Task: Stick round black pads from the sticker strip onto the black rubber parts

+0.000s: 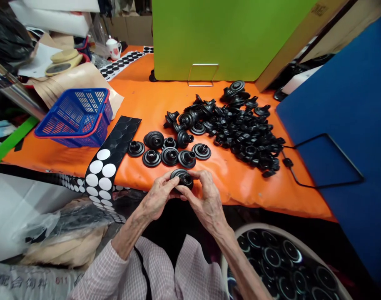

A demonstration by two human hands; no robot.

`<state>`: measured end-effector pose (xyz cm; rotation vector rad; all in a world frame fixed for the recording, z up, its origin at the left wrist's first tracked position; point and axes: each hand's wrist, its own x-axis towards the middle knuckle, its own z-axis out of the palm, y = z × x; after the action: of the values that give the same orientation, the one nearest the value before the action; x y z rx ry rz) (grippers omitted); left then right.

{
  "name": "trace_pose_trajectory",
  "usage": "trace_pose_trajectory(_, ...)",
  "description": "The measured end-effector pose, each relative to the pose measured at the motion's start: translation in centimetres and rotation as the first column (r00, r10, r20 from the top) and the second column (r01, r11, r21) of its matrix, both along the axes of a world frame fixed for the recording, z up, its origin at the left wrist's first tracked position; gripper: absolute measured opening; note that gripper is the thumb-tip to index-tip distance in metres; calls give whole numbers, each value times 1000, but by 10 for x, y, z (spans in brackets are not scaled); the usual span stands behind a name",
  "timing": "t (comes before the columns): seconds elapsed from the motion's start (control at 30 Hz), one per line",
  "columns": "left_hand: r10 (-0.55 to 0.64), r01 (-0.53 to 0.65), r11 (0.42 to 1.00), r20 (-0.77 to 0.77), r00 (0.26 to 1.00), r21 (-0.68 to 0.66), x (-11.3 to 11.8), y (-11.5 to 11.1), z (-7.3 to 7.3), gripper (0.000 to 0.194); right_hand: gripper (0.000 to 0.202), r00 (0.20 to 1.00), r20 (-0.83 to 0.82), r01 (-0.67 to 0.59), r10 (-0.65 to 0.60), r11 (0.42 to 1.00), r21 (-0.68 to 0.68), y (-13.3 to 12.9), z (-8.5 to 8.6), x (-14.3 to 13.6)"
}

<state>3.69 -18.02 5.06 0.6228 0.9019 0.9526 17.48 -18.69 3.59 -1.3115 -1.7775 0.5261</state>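
Both of my hands meet at the front edge of the orange-covered table. Between them is a round black plastic part (181, 176) with a stepped disc and a raised hub. My left hand (160, 192) pinches its left side with thumb and fingers. On the opposite side, my right hand (204, 193) grips it, thumb pressed near the hub. Several similar black disc parts (151, 157) lie just beyond my hands. To their left runs a black strip (123, 132) with round white stickers (104, 183), hanging over the table edge.
A heap of small black parts (249, 141) covers the table's right side. A blue basket (74, 116) stands at left. Green (227, 37) and blue (340, 112) boards rise behind and to the right. A tub (237, 233) of black discs sits below, near my right forearm.
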Motion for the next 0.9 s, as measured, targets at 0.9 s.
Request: trace_pose_trajectory(0.9, 346, 491, 753, -898, 271, 438, -19, 183, 12, 33, 29, 797, 472, 374, -378, 921, 107, 138, -7, 76)
